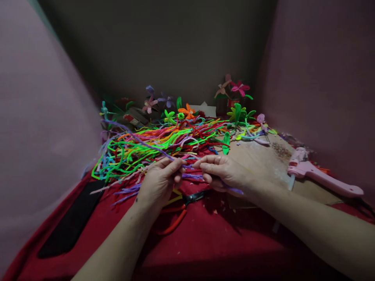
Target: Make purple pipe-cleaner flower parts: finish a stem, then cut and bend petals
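My left hand (160, 180) and my right hand (224, 173) meet at the middle of the table, both closed in a pinch on purple pipe cleaners (191, 176). One long purple strand runs from my left fingers up and left across the pile. A loose end sticks out past my right palm. Just behind the hands lies a wide heap of colourful pipe cleaners (152, 146), green, orange, red and purple. Orange-handled pliers (178, 212) lie on the red cloth (205, 242) under my hands.
Finished pipe-cleaner flowers (187, 111) stand along the back, with a pink one (239, 88) in a red pot. A pink glue gun (318, 175) rests on a brown board (263, 164) at the right. A black flat object (73, 222) lies at the left. Pink walls close both sides.
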Demonstrator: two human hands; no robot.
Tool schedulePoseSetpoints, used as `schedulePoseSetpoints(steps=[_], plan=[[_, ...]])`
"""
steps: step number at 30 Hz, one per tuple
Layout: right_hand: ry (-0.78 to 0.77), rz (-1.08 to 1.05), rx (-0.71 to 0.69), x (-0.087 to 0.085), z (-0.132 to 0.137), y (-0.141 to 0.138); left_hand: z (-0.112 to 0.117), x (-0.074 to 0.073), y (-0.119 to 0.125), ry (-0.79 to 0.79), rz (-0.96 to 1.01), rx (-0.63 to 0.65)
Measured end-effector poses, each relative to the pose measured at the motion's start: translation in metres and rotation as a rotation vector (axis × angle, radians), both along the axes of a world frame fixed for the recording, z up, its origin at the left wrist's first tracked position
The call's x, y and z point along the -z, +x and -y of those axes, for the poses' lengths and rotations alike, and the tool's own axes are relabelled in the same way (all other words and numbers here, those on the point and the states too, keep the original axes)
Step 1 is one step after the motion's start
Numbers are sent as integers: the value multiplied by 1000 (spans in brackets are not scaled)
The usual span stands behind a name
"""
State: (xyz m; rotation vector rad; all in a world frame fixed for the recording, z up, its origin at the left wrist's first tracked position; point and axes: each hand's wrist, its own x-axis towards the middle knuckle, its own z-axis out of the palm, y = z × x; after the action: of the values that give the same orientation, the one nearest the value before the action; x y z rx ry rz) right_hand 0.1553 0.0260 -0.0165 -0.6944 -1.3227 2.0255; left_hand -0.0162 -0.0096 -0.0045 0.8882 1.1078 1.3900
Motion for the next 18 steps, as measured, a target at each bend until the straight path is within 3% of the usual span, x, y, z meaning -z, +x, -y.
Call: schedulePoseSetpoints(steps=[6, 12, 18], plan=[[173, 205, 71, -5, 13, -3, 5, 3, 12, -11, -3, 88], [250, 276, 173, -3, 10, -3, -5, -5, -11, 102, 89, -190], [259, 321, 187, -6, 11, -2, -12, -11, -39, 213, 105, -361]])
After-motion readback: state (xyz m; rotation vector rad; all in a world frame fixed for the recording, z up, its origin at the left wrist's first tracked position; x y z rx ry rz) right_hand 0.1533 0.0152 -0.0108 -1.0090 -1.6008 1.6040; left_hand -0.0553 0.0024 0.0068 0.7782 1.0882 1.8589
